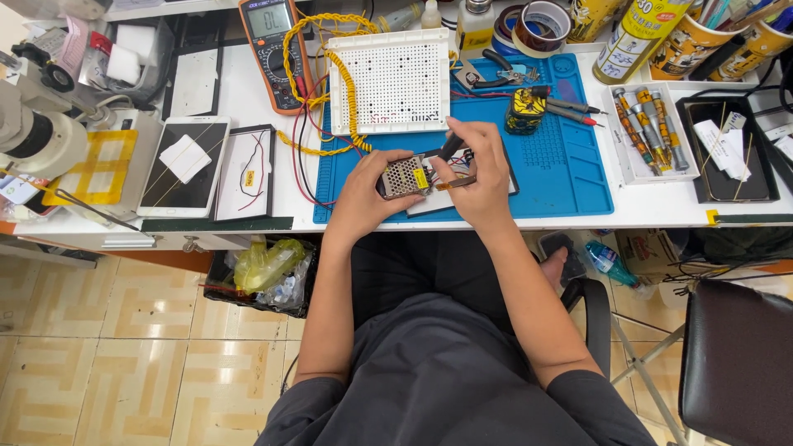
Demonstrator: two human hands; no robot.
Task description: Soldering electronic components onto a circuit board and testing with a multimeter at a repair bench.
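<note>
Both hands are over the front edge of the blue work mat (570, 186), working on one small metal box with a perforated mesh cover (403, 176) and a yellow label on its end. The left hand (362, 196) is wrapped around the box from the left, fingers closed on it, holding it just above the mat. The right hand (479, 173) is pinched shut on a thin dark-handled tool (450, 148) whose tip points down at the right end of the box, where it meets a white card (438, 201) lying on the mat.

Rough count of what's around:

- One orange multimeter (273, 49) at the top, just off the mat's left corner, with red and black leads trailing down.
- One white perforated board (398, 81) at the back of the mat, a coiled yellow cable (351, 91) looping around its left side.
- One pair of blue-handled pliers (505, 73) and one small yellow-and-black gadget (525, 111) right of the board.
- One white tray (647, 132) off the mat's right edge, holding what looks like five or six screwdriver-type bits — too crowded to count exactly.
- One black tray (727, 149) further right with white slips in it.
- Two rolls of tape (537, 25) at the back, close together.
- One white tablet (183, 165) face up on the left, and one dark-framed panel (246, 172) just beside it.
- One microscope (37, 136) at the far left edge.
- One bin (264, 272) under the table, stuffed with yellow-green plastic.
</note>
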